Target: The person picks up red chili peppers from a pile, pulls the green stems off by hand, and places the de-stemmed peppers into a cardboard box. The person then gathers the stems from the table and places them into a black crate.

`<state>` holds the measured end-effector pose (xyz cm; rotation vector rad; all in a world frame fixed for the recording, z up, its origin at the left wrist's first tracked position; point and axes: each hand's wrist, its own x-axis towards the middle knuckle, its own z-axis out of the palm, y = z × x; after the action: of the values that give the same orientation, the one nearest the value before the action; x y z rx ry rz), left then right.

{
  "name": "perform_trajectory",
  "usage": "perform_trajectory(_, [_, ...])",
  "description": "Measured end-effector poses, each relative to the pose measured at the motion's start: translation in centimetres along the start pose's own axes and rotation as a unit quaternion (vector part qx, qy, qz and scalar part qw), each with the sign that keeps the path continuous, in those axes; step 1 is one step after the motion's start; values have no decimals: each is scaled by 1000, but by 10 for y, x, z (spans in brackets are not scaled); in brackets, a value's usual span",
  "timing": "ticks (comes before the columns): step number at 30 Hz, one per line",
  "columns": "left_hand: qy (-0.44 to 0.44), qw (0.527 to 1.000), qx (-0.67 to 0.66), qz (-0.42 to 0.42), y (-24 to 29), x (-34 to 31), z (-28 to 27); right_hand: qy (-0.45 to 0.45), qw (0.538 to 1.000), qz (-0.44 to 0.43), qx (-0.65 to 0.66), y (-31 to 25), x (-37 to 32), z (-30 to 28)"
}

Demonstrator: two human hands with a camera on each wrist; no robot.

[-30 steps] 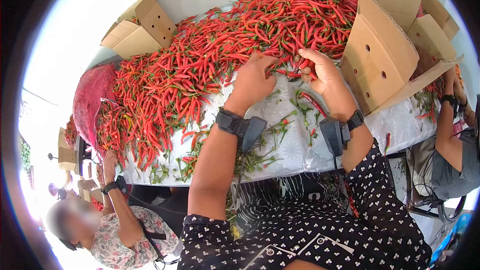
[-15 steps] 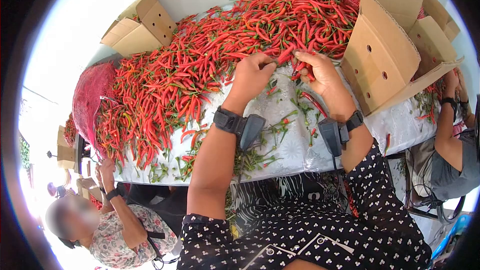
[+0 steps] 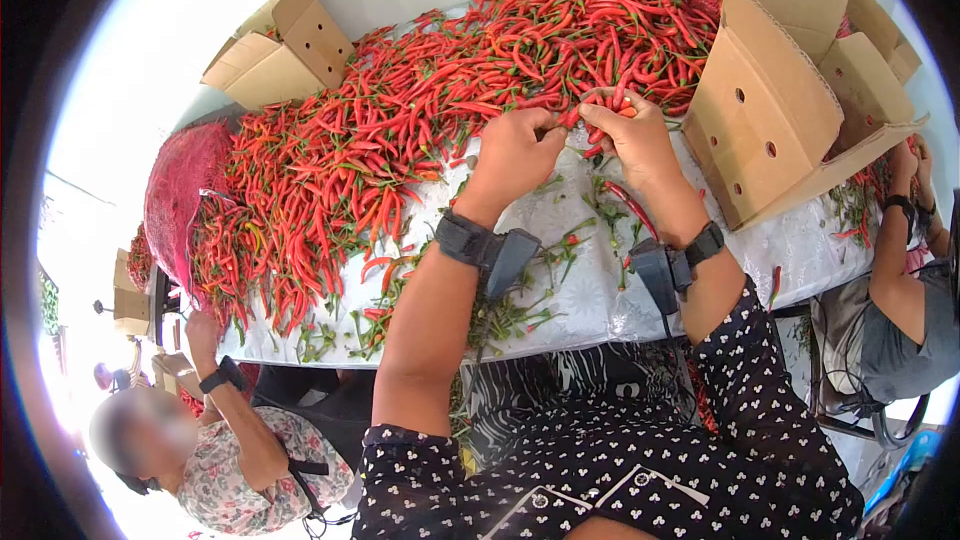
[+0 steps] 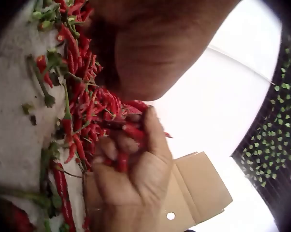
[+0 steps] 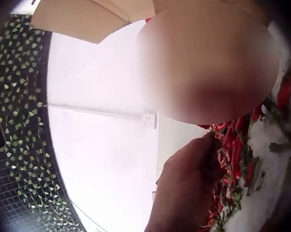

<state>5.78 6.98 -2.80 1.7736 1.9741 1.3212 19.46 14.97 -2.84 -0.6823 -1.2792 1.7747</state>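
Observation:
A big heap of red chili peppers (image 3: 450, 90) with green stems covers the back of the table (image 3: 590, 315). At its front edge my right hand (image 3: 643, 145) holds several red chilies, their ends poking out between the fingers. That hand (image 4: 135, 183) shows curled round them in the left wrist view. My left hand (image 3: 515, 162) has thumb and forefinger together at the end of one red chili (image 3: 569, 119), pinching it close beside the right fingertips. In the right wrist view a blur hides the right hand, while the left hand (image 5: 186, 181) is bent toward the chilies.
An open cardboard box (image 3: 760, 105) stands right of my right hand; another box (image 3: 285, 55) sits at the back left. Red net bags (image 3: 180, 205) flank the heap. Green stems (image 3: 515, 320) litter the tablecloth. People sit at left (image 3: 240, 460) and right (image 3: 920, 310).
My left hand has come down from the heap and moved right, against the chilies in my right hand. The right thumb and fingers have shifted round them. The person at left has moved their hands.

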Motion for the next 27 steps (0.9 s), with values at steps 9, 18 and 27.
perform_trajectory(9, [37,993,112,-19,-4,1,-2,-5,989,-19,148,-1,13,-20])
perform_trajectory(18, [-110,966,194,130,-12,-2,16,7,956,105,273,-2,17,-26])
perform_trajectory(27, [32,999,-29,23,-3,-2,5,-21,980,157,122,6,16,-23])
